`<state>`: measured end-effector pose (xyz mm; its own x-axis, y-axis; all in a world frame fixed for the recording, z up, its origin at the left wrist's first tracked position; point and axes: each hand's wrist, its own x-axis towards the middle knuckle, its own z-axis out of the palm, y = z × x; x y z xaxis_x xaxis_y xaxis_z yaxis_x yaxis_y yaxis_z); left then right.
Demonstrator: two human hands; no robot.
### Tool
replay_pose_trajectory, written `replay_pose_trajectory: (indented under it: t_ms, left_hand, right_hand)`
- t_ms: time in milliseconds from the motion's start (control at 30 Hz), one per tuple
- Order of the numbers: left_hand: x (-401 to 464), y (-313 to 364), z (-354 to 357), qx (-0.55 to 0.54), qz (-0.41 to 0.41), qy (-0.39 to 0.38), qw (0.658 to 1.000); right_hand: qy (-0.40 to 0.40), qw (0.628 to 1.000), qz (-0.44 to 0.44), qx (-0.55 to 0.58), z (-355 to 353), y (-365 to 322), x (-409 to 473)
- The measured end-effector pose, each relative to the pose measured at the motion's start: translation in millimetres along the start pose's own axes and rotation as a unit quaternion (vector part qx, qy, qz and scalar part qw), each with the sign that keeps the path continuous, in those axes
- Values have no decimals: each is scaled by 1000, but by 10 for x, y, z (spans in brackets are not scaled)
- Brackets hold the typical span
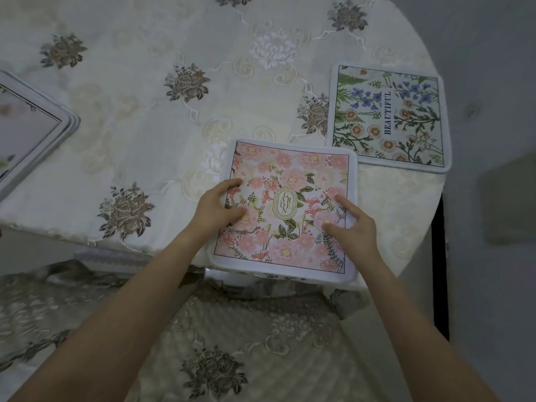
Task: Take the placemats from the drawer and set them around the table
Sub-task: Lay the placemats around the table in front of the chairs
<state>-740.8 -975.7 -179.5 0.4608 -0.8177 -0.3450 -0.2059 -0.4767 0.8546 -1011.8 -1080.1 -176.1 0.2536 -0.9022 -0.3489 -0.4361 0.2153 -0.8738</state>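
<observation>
Head view, only cam I've got. Pink "GARDEN" placemat (285,210) lies flat on the table (145,134) at the near edge, its near border overhanging the edge a bit toward me. It's close to square, so no real long axis; its sides run roughly parallel to the table edge, twisted slightly clockwise.

Left hand (216,206) sits on the mat's left border, fingers (232,182) spread and laid on the print, thumb lower down, palm mostly off the mat on the cloth side. Right hand (355,227) is on the right border, fingers (340,200) fanned and lightly curled, tips touching the fabric. Neither hand pinches anything that I can see; both look like flat pressing contact. So the mat lies between the two hands, each equally near it, center w/ the oval label straight ahead of both wrists.

"BEAUTIFUL" placemat (388,117) lies farther right and back, already down, its near-left corner just beside the pink mat's far-right corner, poss. touching, can't tell. A stack of placemats (34,126) sits at the far left edge of frame, well apart, closer to my left arm.

My read: pink mat is being squared up. Next move prob. nudges it away from me, so the overhang goes, then left arm reaches for the stack.
</observation>
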Motion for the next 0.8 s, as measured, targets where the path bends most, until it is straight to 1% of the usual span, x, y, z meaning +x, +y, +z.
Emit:
replay_pose_trajectory:
  t_ms: [67,100,167,200,267,300,333,400,467,533,600,667,733,800]
  left_hand:
    - [-13,-48,9,12,7,-8,1000]
    - [-10,-77,22,38,16,-6,999]
    - [-13,-153,44,152,48,15,987]
    - [-20,-212,40,236,68,34,969]
    - [-69,-337,42,411,108,75,902]
    - [-111,-393,52,457,113,85,878]
    - [-152,-432,68,476,113,88,868]
    - [-183,-440,88,484,114,86,864]
    - [-136,-337,90,491,137,74,857]
    - [-8,-157,150,489,187,57,850]
    - [205,76,318,472,228,32,851]
    - [445,241,562,464,246,4,851]
    - [638,253,744,466,248,-21,849]
    - [768,149,847,482,239,-22,843]
  right_hand:
    - [2,1000,6,0,11,31,-29]
    - [4,1000,9,0,18,41,-43]
    - [15,999,8,-36,34,59,-61]
    - [23,997,3,-79,43,75,-59]
    - [45,983,3,-180,26,117,-69]
    - [50,972,1,-231,12,147,-83]
    - [51,958,-6,-281,-2,175,-101]
    - [60,928,-32,-366,-34,183,-107]
    - [86,913,-92,-388,-10,108,-63]
    - [91,912,-163,-366,160,-62,39]
    - [56,919,-202,-334,478,-251,188]
    - [15,930,-220,-294,834,-374,367]
    - [-10,940,-220,-260,1117,-380,545]
    - [-8,937,-209,-280,1254,-289,667]
